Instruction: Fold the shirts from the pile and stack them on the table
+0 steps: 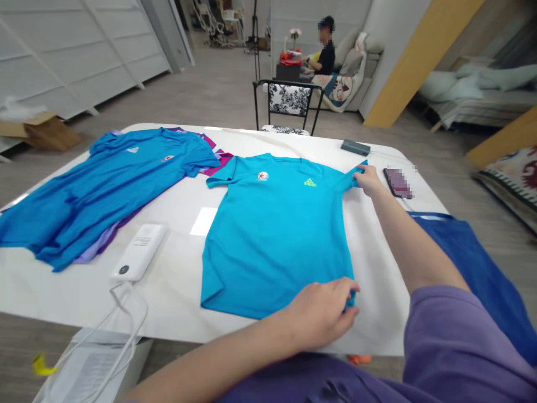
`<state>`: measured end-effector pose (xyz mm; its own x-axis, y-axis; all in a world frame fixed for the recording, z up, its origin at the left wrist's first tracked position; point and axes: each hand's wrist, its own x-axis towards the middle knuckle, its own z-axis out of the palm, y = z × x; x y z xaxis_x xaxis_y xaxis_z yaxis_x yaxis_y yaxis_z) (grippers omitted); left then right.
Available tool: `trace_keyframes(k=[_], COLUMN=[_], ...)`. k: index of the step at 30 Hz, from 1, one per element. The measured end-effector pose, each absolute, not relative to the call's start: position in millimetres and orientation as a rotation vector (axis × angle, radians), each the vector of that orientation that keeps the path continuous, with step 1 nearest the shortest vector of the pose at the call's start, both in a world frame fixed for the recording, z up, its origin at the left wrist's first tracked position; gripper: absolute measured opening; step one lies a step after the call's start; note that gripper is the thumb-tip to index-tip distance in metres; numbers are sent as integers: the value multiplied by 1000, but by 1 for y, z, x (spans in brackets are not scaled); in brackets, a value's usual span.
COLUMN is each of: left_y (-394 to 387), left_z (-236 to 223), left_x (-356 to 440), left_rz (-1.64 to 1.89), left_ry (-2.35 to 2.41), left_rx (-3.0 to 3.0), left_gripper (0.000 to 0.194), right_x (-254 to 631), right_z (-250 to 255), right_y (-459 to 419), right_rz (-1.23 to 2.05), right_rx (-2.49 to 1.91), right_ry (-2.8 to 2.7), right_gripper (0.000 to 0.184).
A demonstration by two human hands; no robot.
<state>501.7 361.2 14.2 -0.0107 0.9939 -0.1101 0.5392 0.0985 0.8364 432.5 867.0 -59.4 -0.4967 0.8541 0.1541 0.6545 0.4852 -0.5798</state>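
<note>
A turquoise T-shirt point(277, 229) with a small round badge and a green logo lies front up on the white table point(377, 257), its collar pointing away from me. My left hand point(325, 310) is closed on the shirt's lower right corner at the hem. Further off, my right hand point(367, 179) pinches the end of the sleeve on the right and holds it slightly raised. The bottom left corner of the shirt is a little folded over.
Several shirts, a blue shirt point(126, 173) on top, lie at the left. A white power bank point(139, 252) trails cables over the front edge. A phone point(397, 183), a dark case point(355, 147) and blue cloth point(470, 268) lie right. Behind stand a chair point(289, 101) and a seated person point(325, 53).
</note>
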Motion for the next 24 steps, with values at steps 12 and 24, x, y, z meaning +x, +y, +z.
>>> trace_keyframes(k=[12, 24], left_y=[477, 427], left_z=[-36, -64], left_x=[310, 97], left_rz=[607, 425], left_ry=[2492, 2990], left_rx=[1620, 1205], left_gripper=[58, 57], right_x=[497, 470], right_z=[-64, -86], right_y=[828, 816], right_rz=[241, 259], right_rx=[-1070, -1161], right_ry=[-2818, -2906], right_gripper=[80, 108])
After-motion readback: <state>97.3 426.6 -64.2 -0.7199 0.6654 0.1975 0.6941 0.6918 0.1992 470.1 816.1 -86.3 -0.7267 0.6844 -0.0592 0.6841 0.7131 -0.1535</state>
